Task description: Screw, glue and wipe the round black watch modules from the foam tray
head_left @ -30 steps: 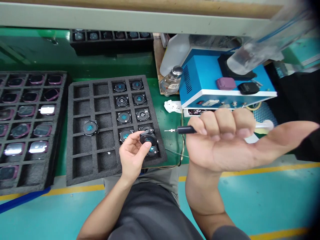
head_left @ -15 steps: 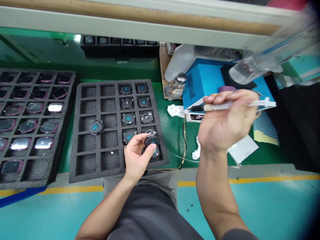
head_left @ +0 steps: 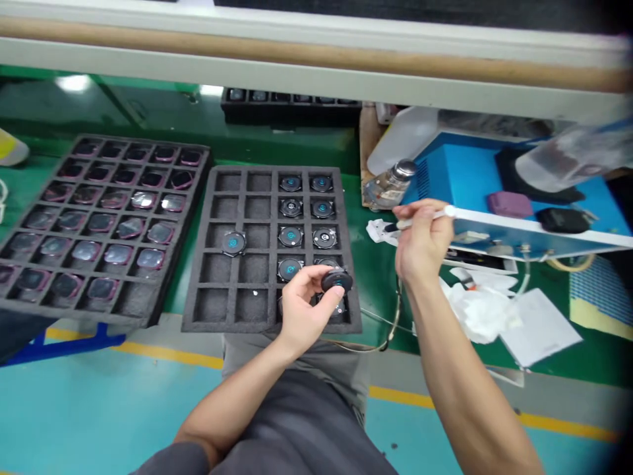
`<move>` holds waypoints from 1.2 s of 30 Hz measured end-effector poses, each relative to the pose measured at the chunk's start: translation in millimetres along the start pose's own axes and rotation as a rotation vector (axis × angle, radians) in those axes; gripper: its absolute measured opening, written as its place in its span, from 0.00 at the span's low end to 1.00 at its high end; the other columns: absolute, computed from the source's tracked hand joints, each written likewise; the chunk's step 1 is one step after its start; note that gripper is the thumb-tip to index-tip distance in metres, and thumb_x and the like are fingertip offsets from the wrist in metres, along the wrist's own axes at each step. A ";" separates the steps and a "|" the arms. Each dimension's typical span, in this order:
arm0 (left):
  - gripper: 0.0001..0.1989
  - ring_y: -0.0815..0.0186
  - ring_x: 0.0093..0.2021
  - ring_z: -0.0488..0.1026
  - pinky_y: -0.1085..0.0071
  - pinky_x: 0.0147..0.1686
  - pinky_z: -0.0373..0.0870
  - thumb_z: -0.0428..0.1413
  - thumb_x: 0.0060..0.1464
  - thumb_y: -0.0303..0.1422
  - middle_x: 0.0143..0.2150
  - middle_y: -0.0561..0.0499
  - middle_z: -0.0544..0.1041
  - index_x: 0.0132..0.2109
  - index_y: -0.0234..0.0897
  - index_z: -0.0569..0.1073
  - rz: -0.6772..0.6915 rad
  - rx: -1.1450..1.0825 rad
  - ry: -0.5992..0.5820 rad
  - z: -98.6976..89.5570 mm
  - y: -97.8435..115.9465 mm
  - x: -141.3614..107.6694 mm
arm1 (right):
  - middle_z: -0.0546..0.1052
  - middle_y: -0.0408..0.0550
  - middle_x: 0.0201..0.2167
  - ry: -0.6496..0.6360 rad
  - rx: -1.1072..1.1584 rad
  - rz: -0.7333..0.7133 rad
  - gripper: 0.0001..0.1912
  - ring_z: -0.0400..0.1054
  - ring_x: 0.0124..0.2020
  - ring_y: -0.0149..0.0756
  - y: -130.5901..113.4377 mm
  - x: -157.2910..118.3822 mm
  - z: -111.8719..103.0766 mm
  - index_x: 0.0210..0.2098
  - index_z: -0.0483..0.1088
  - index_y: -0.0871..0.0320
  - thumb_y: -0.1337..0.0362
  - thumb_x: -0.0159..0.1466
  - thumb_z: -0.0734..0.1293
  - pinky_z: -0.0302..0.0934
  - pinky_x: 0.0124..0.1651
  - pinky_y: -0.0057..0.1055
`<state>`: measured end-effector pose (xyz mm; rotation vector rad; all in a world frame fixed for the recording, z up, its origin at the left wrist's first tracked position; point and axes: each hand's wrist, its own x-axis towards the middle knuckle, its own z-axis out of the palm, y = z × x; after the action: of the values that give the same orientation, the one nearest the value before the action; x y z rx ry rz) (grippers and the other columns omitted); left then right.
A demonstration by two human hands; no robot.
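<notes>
My left hand (head_left: 306, 307) pinches a round black watch body (head_left: 337, 280) between thumb and fingers, tilted above the front right corner of a dark foam tray (head_left: 196, 290). Several similar round watch bodies with small blue marks lie in the tray's two right columns. One more watch body (head_left: 234, 243) rests across a divider in the left part. To the right of the tray, my right hand (head_left: 426, 244) is closed around a slim white pen-like tool (head_left: 404, 224); its dark tip points left, near a crumpled white tissue (head_left: 380, 231). The fingers partly cover the tool.
At left stands a second foam tray (head_left: 165, 280) of square watch bodies. A glass bottle with metal cap (head_left: 393, 183) stands beside a blue machine (head_left: 462, 175). Crumpled tissues (head_left: 482, 310) and a white pad (head_left: 541, 328) lie at right. A shelf edge (head_left: 297, 64) crosses above.
The view has swung left, showing more of the left tray. My right hand has come lower and closer to the foam tray with the pen-like tool. My left hand still holds the watch body.
</notes>
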<state>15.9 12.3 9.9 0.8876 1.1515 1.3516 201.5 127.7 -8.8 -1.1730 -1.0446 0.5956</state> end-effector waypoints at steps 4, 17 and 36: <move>0.12 0.65 0.37 0.78 0.70 0.40 0.75 0.66 0.48 0.29 0.38 0.47 0.82 0.41 0.36 0.78 -0.027 -0.023 0.009 2.8 7.2 -5.0 | 0.79 0.48 0.38 -0.087 -0.122 0.029 0.17 0.73 0.41 0.37 -7.4 -13.4 -7.9 0.38 0.75 0.56 0.49 0.66 0.65 0.65 0.52 0.37; 0.12 0.63 0.34 0.75 0.69 0.35 0.68 0.65 0.40 0.30 0.32 0.50 0.79 0.36 0.35 0.78 0.014 0.914 -0.218 -82.1 101.5 118.3 | 0.77 0.61 0.58 -0.408 -0.546 -0.016 0.21 0.70 0.61 0.53 -23.3 -78.6 -46.9 0.48 0.77 0.58 0.53 0.60 0.69 0.61 0.65 0.54; 0.29 0.61 0.36 0.72 0.60 0.45 0.70 0.70 0.32 0.38 0.36 0.50 0.81 0.46 0.35 0.78 0.273 1.356 -0.156 -62.4 119.8 177.9 | 0.81 0.55 0.38 0.404 -0.801 0.146 0.18 0.73 0.32 0.39 -44.3 -100.0 -189.5 0.45 0.76 0.61 0.56 0.64 0.64 0.68 0.37 0.37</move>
<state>-96.7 187.2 91.4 2.1011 1.8470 0.5060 321.7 -55.0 -7.3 -1.9833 -0.8609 0.0094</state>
